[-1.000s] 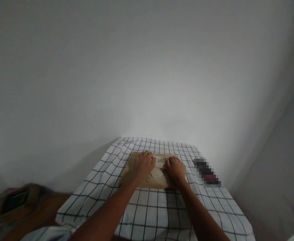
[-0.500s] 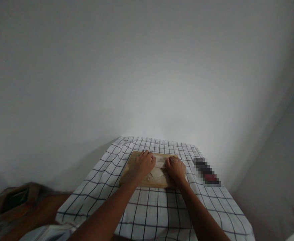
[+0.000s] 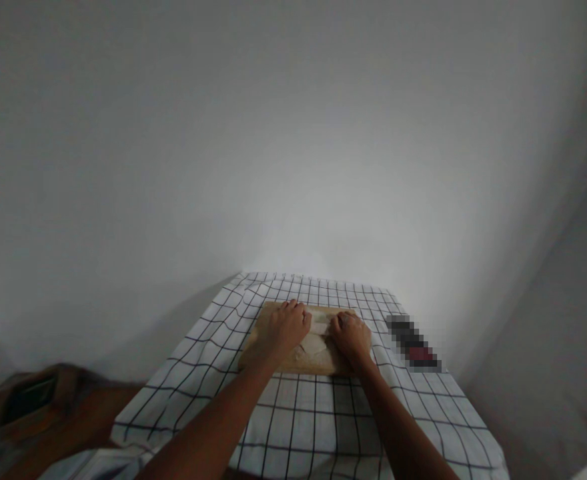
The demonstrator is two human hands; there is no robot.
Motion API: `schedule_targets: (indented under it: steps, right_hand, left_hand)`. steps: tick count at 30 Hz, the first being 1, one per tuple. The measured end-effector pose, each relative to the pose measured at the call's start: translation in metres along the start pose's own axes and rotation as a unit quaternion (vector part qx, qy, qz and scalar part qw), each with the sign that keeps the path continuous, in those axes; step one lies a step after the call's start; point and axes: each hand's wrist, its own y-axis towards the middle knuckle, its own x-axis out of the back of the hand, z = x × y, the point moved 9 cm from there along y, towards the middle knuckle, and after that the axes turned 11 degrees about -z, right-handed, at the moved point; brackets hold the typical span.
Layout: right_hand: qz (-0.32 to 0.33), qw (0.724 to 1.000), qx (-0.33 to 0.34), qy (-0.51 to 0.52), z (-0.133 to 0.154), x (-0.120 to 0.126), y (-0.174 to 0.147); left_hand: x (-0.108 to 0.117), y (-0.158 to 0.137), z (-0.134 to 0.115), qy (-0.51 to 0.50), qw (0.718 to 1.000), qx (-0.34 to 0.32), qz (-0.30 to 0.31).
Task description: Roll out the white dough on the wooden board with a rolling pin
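Note:
A pale rolling pin lies crosswise over the wooden board, its middle showing between my hands. My left hand is closed over the pin's left end, fingers curled down. On the opposite end, my right hand is wrapped in the same way. Both ends of the pin are hidden under the hands. Flattened dough rests on the board just on the near side of the pin, with whitish flour-like traces around it.
A white cloth with dark grid lines covers the table beneath the board. To the right lies a pixelated dark and red item. A wall rises behind the table. A brown box-like object sits low at the left.

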Motion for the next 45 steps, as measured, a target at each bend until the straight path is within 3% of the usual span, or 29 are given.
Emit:
schedule_targets:
  steps: [31,45]
  right_hand:
    - [0.03,0.999,-0.013,-0.01,0.002,0.0037,-0.0009]
    - [0.026,0.999,-0.011,-0.016,0.0,0.002,-0.0005]
  left_hand:
    - [0.0033,0.0003,-0.0009,-0.011,1.0,0.008,0.025]
    - [0.0015,0.0004,0.0001,-0.016,1.0,0.009,0.008]
